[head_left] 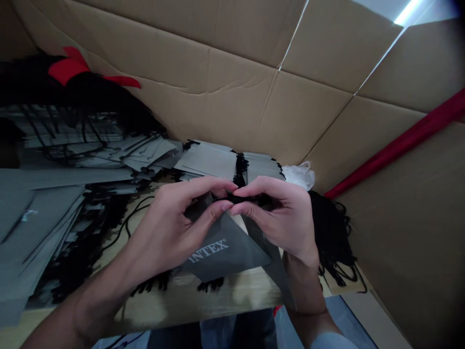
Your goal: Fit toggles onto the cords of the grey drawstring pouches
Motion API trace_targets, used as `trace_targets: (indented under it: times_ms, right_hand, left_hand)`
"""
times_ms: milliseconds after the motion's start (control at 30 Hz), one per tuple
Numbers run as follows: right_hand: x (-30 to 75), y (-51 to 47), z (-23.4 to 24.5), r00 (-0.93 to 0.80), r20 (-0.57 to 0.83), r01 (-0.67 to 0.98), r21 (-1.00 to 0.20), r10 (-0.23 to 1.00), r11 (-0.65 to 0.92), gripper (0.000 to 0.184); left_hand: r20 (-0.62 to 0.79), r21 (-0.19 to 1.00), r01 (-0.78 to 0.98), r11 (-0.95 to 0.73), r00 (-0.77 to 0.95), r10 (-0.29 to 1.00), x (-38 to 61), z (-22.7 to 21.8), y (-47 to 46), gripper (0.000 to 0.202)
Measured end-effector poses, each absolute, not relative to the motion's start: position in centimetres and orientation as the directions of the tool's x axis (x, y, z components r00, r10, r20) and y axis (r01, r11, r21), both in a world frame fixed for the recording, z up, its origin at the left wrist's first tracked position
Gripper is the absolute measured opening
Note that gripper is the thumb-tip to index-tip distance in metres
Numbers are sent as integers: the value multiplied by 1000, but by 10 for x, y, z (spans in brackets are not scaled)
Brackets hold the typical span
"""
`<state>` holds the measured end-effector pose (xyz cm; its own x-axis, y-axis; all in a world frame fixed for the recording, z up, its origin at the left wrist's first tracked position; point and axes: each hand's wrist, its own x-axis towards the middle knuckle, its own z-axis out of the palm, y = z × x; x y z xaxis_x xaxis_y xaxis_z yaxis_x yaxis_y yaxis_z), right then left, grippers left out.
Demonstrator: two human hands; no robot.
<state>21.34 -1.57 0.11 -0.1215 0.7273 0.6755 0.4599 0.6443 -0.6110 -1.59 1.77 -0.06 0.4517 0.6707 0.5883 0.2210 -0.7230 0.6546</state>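
My left hand [178, 218] and my right hand [285, 218] meet fingertip to fingertip at the middle of the view. Between thumb and forefinger, each pinches a stretch of black cord [244, 198]. Just below hangs a grey printed piece [225, 264] with "INTEX" in white letters, tilted over the table. A second grey panel [269, 249] shows behind it, partly covered by my right hand. How the cord joins the grey piece is hidden by my fingers.
Stacks of grey pieces with black cord ends [210, 160] stand at the back. More grey sheets [72, 179] pile up on the left, under black cords tied with a red band [69, 70]. Black cords [332, 232] lie right, near clear plastic [301, 175]. Cardboard walls [232, 97] enclose the table.
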Motion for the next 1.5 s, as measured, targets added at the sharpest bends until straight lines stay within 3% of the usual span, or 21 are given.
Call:
trace_targets:
  times_ms: [167, 433, 667, 867, 1000, 1167, 1267, 1400, 1500]
  right_hand:
    - [212, -16, 2, -80, 626, 395, -695, 776, 601, 25]
    - [217, -30, 10, -151, 573, 123, -797, 805, 591, 36]
    - [220, -25, 10, -178, 604, 160, -762, 777, 628, 16]
    - [217, -20, 7, -78, 572, 272, -775, 816, 570, 23]
    - [215, -20, 6, -48, 549, 233, -806, 834, 544, 17]
    - [218, -21, 11, -79, 656, 398, -670, 751, 627, 22]
    - [218, -20, 10, -78, 635, 371, -697, 769, 614, 16]
    - [215, -17, 3, -31, 525, 237, -823, 850, 517, 41]
    - [216, -16, 0, -53, 525, 307, -801, 850, 514, 47]
  left_hand:
    - [676, 603, 146, -784, 428, 600, -12, 2, 19, 18]
    - [687, 594, 174, -786, 399, 608, -13, -1, 25, 14]
    - [714, 570, 222, -791, 341, 611, -13, -2, 23, 13]
    - [639, 668, 287, -687, 252, 727, -12, 1, 17, 11]
    - [617, 692, 283, -665, 247, 747, -13, 2, 17, 13]
    - [631, 665, 269, -697, 297, 717, -15, 4, 18, 13]
    - [618, 700, 232, -676, 278, 736, -15, 5, 20, 11]
    - [557, 767, 166, -620, 308, 771, -15, 5, 23, 13]
    - [532, 783, 153, -603, 337, 777, -12, 4, 22, 12]
